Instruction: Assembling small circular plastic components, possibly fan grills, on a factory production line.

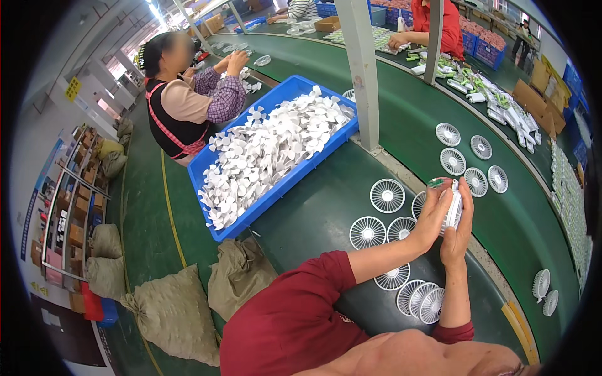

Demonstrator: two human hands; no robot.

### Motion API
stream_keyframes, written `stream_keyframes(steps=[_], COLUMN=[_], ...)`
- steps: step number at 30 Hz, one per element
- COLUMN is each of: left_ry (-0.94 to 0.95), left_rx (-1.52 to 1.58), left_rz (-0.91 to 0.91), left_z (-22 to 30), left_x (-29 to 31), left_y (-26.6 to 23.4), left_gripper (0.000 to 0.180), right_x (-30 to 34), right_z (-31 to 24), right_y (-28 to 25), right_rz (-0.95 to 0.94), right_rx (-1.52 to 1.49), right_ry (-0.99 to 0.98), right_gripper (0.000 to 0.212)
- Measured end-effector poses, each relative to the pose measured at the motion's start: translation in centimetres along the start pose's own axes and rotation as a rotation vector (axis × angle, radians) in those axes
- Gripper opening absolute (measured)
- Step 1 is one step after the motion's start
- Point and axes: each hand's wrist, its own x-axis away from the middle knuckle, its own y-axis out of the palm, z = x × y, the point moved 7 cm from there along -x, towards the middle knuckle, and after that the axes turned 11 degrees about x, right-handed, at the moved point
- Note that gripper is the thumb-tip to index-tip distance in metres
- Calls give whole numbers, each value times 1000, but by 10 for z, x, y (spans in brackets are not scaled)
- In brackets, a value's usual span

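Near the middle right, both my hands hold a white handheld fan body (pixel 455 203) above the edge of the green belt. My left hand (pixel 431 218) wraps it from the left side, and my right hand (pixel 459 235) presses against it from the right. A round, ribbed part shows between my palms. Something small, green and reddish sticks out at the top by my left fingers; I cannot make out what it is. Round white fan grilles (pixel 387 196) lie on the dark table around my left forearm. Several overlap (pixel 421 301) beside my right forearm.
A blue tray (pixel 216 233) heaped with white fan blades (pixel 269 150) stands left of my hands. More grilles (pixel 453 161) lie on the green conveyor belt (pixel 407 106). A metal post (pixel 362 69) rises beside the tray. Sacks (pixel 172 313) sit on the floor; co-workers (pixel 188 100) work along the belt.
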Motion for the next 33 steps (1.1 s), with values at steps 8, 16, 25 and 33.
stream_keyframes(steps=[8,16,25,33], left_ry=[503,496,163,304], left_rx=[-569,-575,-584,-1451], left_rz=[-184,-121,-203,-503], left_z=[33,37,2,7], left_x=[24,16,-20,-97], left_y=[21,19,6,5], left_gripper=[37,46,51,55], right_x=[12,21,3,47], right_z=[3,21,64,201], right_y=[14,28,-22,-197], right_rz=[-80,13,-93,274], right_rx=[-360,-450,52,1153], right_ry=[404,357,214,774], right_gripper=[83,64,67,65])
